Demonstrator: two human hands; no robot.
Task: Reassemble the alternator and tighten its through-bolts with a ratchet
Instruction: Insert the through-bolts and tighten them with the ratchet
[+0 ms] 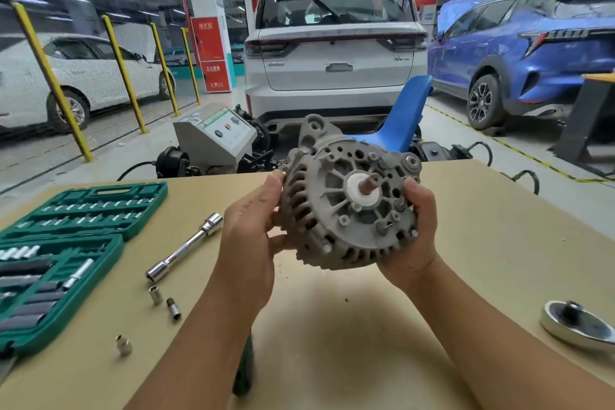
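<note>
The left hand (pixel 256 226) and the right hand (pixel 420 230) held the alternator (pixel 349 206) between them, raised above the bench (pixel 499 243) with its ribbed end housing and short shaft stub facing the person. The left hand cupped the finned rim, thumb pressed against the upper edge and fingers curled out of sight behind the body; the right hand wrapped the opposite rim, thumb on the front face near a mounting ear, fingers likewise hidden behind. Neither hand was spread wide, and both were closed round the casing. The step in hand looked like seating or checking the two housing halves, and to do it well the person would want even pressure from both sides, the bolt holes lined up round the rim, and no gap left at the seam before any bolt was driven. Whether the through-bolts were already in could not be told. On the bench to the left lay a chrome extension bar (pixel 184 248), three loose sockets (pixel 155 294) just below it, and an open green socket case (pixel 66 243). The ratchet head (pixel 575 323) rested near the right edge of the bench, well apart from the alternator.
</note>
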